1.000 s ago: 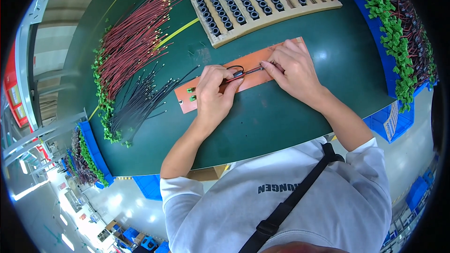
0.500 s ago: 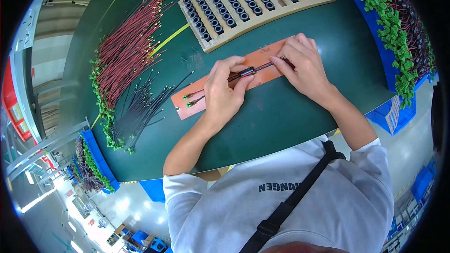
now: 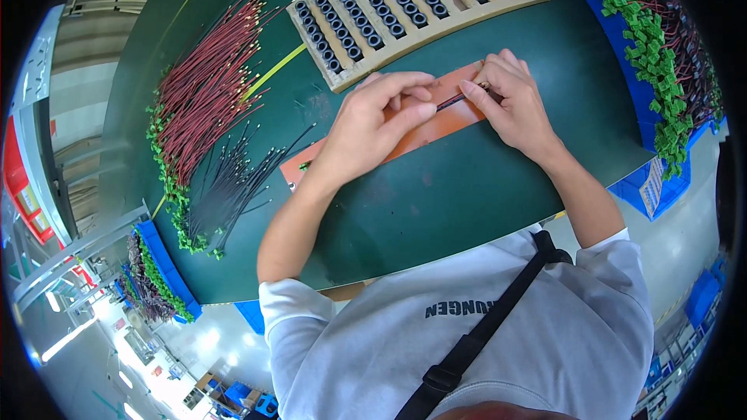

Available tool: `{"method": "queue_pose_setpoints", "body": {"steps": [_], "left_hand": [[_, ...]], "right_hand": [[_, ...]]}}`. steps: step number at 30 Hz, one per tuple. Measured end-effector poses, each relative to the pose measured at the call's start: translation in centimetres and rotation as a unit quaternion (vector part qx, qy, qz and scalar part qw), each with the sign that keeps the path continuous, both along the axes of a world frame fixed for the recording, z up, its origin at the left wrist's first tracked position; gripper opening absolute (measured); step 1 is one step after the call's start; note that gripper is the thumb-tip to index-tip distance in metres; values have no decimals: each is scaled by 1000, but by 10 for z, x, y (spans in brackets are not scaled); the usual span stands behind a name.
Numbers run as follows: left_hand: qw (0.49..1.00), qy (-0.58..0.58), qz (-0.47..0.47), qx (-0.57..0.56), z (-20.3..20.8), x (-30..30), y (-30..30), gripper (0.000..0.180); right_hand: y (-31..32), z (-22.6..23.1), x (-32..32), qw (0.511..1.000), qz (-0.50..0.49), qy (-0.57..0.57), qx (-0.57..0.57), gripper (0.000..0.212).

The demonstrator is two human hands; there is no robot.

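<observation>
A thin strip of red and black wires (image 3: 451, 100) stretches between my two hands over an orange board (image 3: 447, 126) lying slantwise on the table. My left hand (image 3: 377, 120) curls round the wires at one side, its thumb and fingers closing near them. The black ring core is out of sight, and I cannot tell if it sits under those fingers. My right hand (image 3: 510, 101) pinches the wires' far ends above the board's right end. A green connector (image 3: 304, 166) shows at the board's left end, partly covered by my left wrist.
Loose red wires (image 3: 210, 78) and black wires (image 3: 237, 179) with green connectors lie at the left. A wooden rack (image 3: 428, 27) of black ring cores stands at the back. At the right, a blue bin (image 3: 615, 47) carries many green connectors (image 3: 657, 70). The green table (image 3: 436, 202) has a curved front edge.
My left hand has slid right along the wires toward my right hand, and its wrist now covers more of the board. The black core, visible before, is hidden. My right hand stays nearly in place.
</observation>
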State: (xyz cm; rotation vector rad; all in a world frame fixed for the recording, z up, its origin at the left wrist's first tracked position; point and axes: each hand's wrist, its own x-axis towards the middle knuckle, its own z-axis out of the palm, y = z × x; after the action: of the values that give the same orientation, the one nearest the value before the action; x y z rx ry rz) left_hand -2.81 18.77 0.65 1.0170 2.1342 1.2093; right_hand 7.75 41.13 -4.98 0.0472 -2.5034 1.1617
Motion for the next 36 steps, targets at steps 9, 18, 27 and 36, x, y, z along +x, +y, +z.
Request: {"method": "queue_pose_setpoints", "body": {"steps": [9, 18, 27, 36], "left_hand": [[967, -138, -143, -159, -4, -25, 55, 21], [966, -164, -126, -152, -1, -23, 57, 21], [968, -223, -82, -74, -4, -20, 49, 28], [980, -171, -90, -50, -12, -15, 52, 26]], "right_hand": [[3, 2, -1, 999, 11, 9, -40, 22], [12, 5, -1, 996, -3, -47, -74, 31], [9, -1, -8, 990, -33, -33, -132, 39], [5, -2, -7, 992, -35, -29, -120, 31]]}}
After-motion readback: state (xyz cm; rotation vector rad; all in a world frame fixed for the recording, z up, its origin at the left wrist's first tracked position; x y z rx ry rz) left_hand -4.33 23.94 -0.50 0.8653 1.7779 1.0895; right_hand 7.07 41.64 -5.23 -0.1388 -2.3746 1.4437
